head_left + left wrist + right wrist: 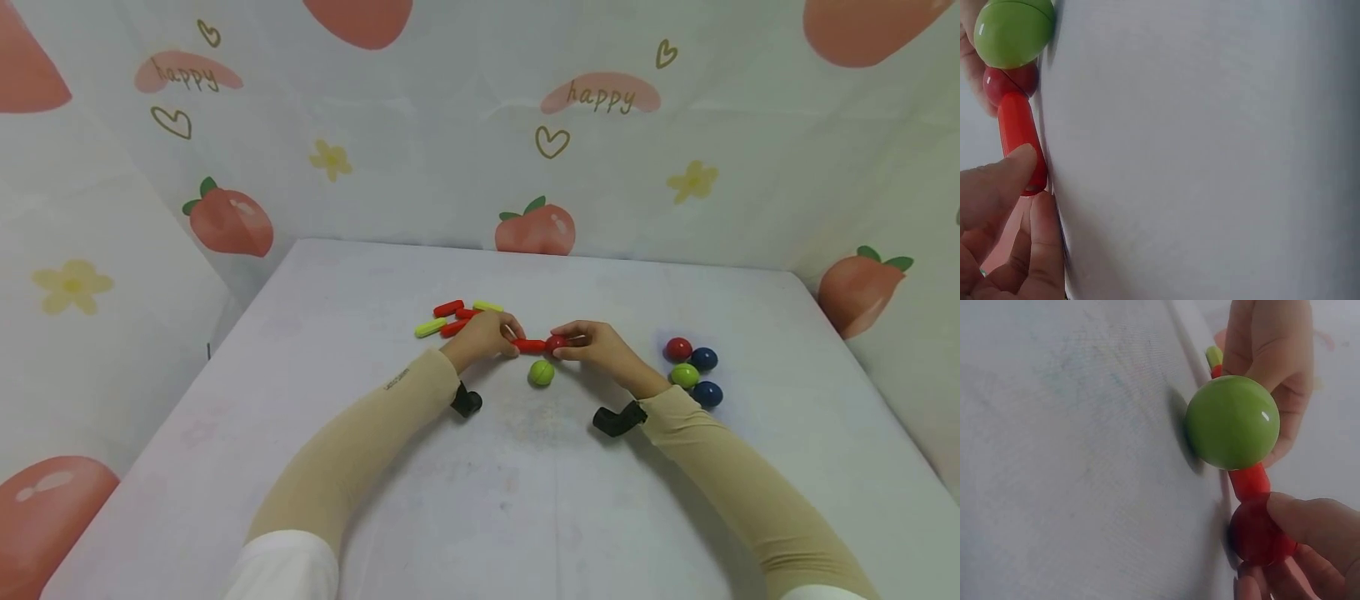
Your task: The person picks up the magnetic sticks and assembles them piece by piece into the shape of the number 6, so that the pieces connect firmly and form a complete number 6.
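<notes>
Green ball (542, 372): at the red rod (530, 346)'s six o'clock
Four balls (686, 376): well apart, three o'clock
Right hand (606, 350): gripping a red ball (555, 344)
Red rod: between both hands, touching the red ball
Left hand (483, 337): pinching the red rod's nine-o'clock end
Other rods (453, 328): red and yellow, ten o'clock

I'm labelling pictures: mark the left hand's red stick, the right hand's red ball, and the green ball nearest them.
Red stick (1018, 122): left wrist view, middle of its uncovered length.
Red ball (1257, 533): right wrist view, middle of its visible surface.
Green ball (542, 372): head view, middle of its visible surface.
</notes>
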Demonstrator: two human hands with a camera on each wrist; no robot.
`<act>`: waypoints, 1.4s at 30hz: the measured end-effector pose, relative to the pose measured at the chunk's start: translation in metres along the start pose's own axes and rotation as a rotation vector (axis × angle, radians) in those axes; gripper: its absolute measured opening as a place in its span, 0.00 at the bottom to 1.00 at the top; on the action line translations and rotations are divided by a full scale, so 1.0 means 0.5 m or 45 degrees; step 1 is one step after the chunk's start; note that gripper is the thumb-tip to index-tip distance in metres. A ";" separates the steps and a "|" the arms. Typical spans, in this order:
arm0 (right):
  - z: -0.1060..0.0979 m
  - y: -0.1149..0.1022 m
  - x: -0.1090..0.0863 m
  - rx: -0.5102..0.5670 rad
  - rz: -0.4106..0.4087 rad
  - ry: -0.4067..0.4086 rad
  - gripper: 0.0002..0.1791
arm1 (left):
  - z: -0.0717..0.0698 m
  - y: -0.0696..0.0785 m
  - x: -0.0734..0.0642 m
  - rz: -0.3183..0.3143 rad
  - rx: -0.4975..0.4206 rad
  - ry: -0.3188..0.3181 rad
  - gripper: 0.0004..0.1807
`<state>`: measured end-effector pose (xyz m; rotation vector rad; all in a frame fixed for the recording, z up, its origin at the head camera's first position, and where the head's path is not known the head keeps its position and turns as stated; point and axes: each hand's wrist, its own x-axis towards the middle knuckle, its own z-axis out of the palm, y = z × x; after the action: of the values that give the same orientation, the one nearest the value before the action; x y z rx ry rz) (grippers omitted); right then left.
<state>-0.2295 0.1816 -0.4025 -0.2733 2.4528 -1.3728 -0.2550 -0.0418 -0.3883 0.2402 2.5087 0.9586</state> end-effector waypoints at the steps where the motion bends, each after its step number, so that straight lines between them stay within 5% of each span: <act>1: 0.000 0.000 0.000 0.000 0.004 -0.001 0.25 | 0.000 -0.001 0.000 -0.001 -0.003 -0.006 0.12; 13: 0.000 0.004 0.003 -0.008 0.033 -0.005 0.24 | -0.017 0.002 -0.014 -0.060 -0.115 -0.032 0.22; 21: -0.001 0.009 0.004 -0.005 0.045 -0.005 0.24 | -0.026 0.031 -0.053 0.099 -0.257 0.028 0.21; 28: 0.000 0.011 0.001 -0.005 -0.022 0.009 0.24 | 0.002 0.048 -0.082 0.211 -0.225 0.003 0.17; 35: -0.001 0.008 -0.002 0.004 -0.027 -0.005 0.24 | 0.036 0.033 -0.081 0.192 -0.275 -0.059 0.14; 42: -0.002 0.010 -0.002 0.003 -0.052 0.005 0.23 | 0.056 0.029 -0.075 0.184 -0.205 -0.086 0.15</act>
<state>-0.2290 0.1855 -0.4059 -0.3225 2.4614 -1.3943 -0.2085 -0.0261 -0.3845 0.4009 2.3637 1.1827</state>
